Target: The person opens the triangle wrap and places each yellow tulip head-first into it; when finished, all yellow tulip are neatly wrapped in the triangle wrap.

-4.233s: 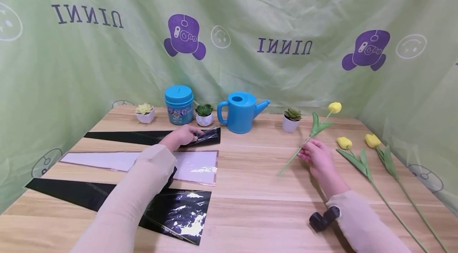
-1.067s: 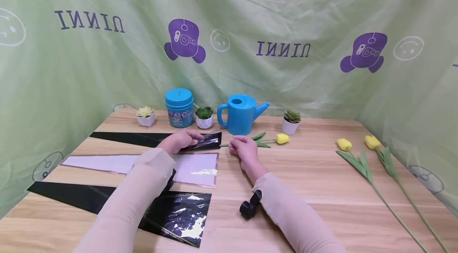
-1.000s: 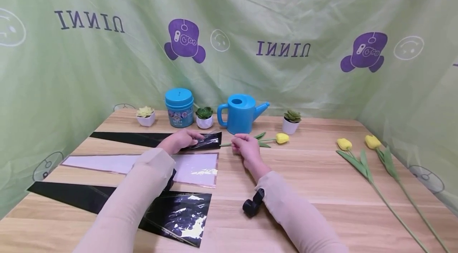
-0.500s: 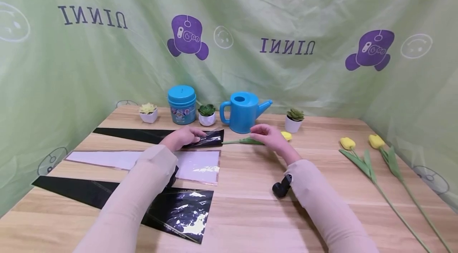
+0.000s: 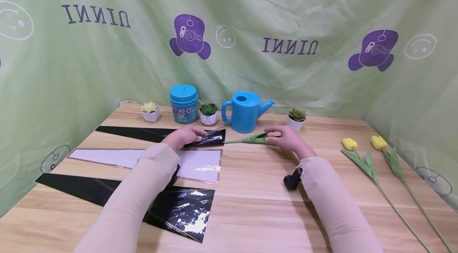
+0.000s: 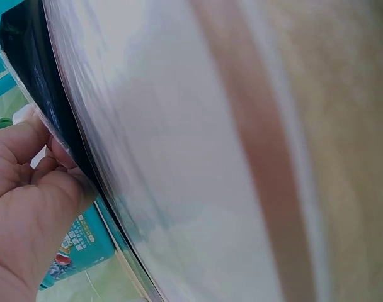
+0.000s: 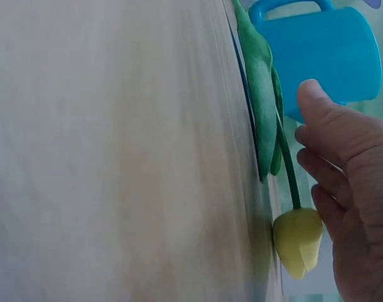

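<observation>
tulip [image 5: 250,140] now flat on table [image 5: 250,205], stem end just short of black sleeve [image 5: 211,138] mouth, bloom [image 7: 298,239] tucked under right hand [image 5: 286,138]. moved along from mid-stem, where fingers pinched a second ago, up to bloom end; fingers [image 7: 333,135] now straight and relaxed, beside stem without clasping it. left hand [image 5: 184,137] still pinching sleeve's open edge between thumb and fingers [image 6: 28,135]. likely lined up for sliding stem into sleeve.

Bright, even, soft-shadowed; glare on black film [image 5: 186,215] at 7 o'clock; wrist views blurred close-up, edges bowed.
</observation>
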Demonstrator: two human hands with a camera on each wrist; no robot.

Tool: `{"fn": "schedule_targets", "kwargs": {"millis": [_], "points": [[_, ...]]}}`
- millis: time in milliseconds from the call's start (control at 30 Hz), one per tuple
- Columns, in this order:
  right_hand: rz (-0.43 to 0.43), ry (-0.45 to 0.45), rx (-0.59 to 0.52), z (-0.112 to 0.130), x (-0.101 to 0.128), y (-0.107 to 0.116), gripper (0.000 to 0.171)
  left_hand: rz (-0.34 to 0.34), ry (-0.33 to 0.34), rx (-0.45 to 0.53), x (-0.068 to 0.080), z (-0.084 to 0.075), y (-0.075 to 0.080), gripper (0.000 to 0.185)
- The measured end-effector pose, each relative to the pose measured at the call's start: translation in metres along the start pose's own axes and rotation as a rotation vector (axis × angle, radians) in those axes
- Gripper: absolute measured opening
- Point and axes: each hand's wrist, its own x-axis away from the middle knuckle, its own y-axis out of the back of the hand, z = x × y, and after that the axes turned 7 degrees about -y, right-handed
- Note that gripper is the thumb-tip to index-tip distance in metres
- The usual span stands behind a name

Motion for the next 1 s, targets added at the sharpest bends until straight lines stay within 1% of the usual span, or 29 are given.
{"fn": "schedule_targets", "kwargs": {"millis": [67, 133, 200, 300, 467, 567, 700, 833, 1000], "points": [[-0.011, -0.01, 0.036, -0.002, 0.001, 0.002, 0.041, 0.001, 0.001, -0.003, 0.0, -0.001, 0.0, 0.036], [-0.008, 0.001, 0.081, -0.005, 0.001, 0.003, 0.039, 0.004, 0.0, -0.009, 0.0, -0.001, 0.0, 0.036], [-0.001, 0.012, 0.12, -0.009, 0.0, 0.003, 0.035, 0.003, 0.016, -0.007, -0.001, -0.001, 0.0, 0.036], [0.0, 0.033, 0.149, -0.014, -0.001, 0.004, 0.029, 0.006, 0.016, -0.013, -0.001, -0.002, 0.001, 0.036], [-0.024, 0.062, 0.167, -0.016, -0.002, 0.002, 0.019, 0.011, -0.007, -0.029, -0.001, -0.001, 0.0, 0.036], [-0.028, 0.065, 0.172, -0.016, -0.001, 0.0, 0.017, 0.011, -0.001, -0.039, 0.001, -0.001, -0.001, 0.036], [-0.043, 0.035, 0.171, -0.014, 0.0, -0.001, 0.016, 0.003, -0.012, -0.06, 0.002, -0.003, -0.001, 0.037], [-0.06, 0.028, 0.177, -0.011, -0.001, 0.0, 0.016, -0.012, -0.021, -0.089, 0.001, -0.004, 0.0, 0.037], [-0.064, 0.016, 0.184, -0.007, -0.002, -0.002, 0.015, -0.03, -0.024, -0.088, 0.002, -0.003, -0.002, 0.038]]}}
